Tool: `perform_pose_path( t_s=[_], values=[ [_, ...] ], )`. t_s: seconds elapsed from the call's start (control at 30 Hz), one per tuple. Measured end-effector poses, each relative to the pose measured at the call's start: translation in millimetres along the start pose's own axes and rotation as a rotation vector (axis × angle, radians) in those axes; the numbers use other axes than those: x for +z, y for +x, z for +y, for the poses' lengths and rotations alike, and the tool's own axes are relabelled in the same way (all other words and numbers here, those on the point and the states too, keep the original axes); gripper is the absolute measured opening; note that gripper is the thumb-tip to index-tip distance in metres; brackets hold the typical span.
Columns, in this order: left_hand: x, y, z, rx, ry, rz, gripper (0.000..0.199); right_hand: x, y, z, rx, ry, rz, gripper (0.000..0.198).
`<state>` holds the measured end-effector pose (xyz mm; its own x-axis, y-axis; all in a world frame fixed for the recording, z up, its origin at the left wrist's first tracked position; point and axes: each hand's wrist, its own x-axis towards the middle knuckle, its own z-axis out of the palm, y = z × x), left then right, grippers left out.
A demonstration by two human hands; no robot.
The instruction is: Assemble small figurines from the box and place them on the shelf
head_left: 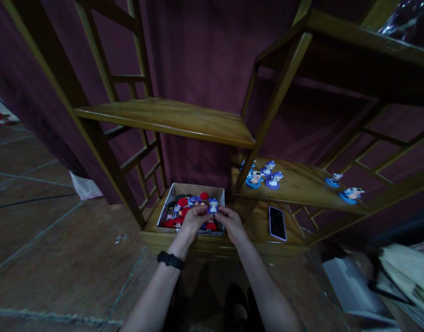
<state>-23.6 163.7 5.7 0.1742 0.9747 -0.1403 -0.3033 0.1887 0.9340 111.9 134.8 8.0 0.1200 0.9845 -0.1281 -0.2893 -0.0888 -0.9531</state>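
Between my two hands, above the box's front right part, is a small figurine (213,205) with purple hair and a pale body. My left hand (197,219) pinches it from the left; a black band is on that wrist. On the other side, the fingers of my right hand (230,220) close on its base. Below lies an open cardboard box (170,198) full of red, black and purple figurines, some partly covered by my hands.
Purple figurines (274,180) and blue-based ones (254,179) stand on the right shelf (302,184), with two more blue-based figurines (351,194) farther right. A phone (277,223) lies on the lower board. Above the box juts a wooden shelf (170,117). A grey-white box (357,286) sits at lower right.
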Motion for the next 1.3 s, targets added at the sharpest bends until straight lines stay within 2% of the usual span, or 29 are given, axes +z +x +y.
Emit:
perform_pose_path(
  t_s=[0.37, 0.57, 0.73, 0.87, 1.07, 1.17, 1.3],
  values=[
    [0.9, -4.0, -0.9, 0.088, 0.219, -0.082, 0.028, -1.6, -6.6, 0.9, 0.008, 0.024, -0.031, 0.038],
    [6.7, -22.8, 11.7, 0.075, 0.058, 0.035, 0.037, 1.9, -16.6, -6.6, 0.031, 0.104, -0.024, 0.038],
    [3.7, -40.4, 18.1, -0.08, -0.093, -0.078, 0.037, 1.5, -29.9, -16.7, 0.006, 0.083, -0.076, 0.033],
    [2.0, -51.2, 22.1, -0.145, -0.182, -0.082, 0.038, -1.2, -38.7, -24.9, 0.006, 0.026, -0.107, 0.036],
    [17.4, -68.3, 30.1, -0.023, -0.122, -0.077, 0.039, -8.0, -57.0, -41.3, 0.004, 0.029, -0.192, 0.036],
    [31.6, -79.8, 31.3, 0.077, -0.021, -0.08, 0.038, -16.3, -72.9, -49.9, -0.034, 0.044, -0.164, 0.033],
    [53.1, -94.3, 32.5, 0.1, 0.099, -0.12, 0.04, -31.0, -98.8, -66.0, -0.101, -0.03, -0.123, 0.029]
  ],
)
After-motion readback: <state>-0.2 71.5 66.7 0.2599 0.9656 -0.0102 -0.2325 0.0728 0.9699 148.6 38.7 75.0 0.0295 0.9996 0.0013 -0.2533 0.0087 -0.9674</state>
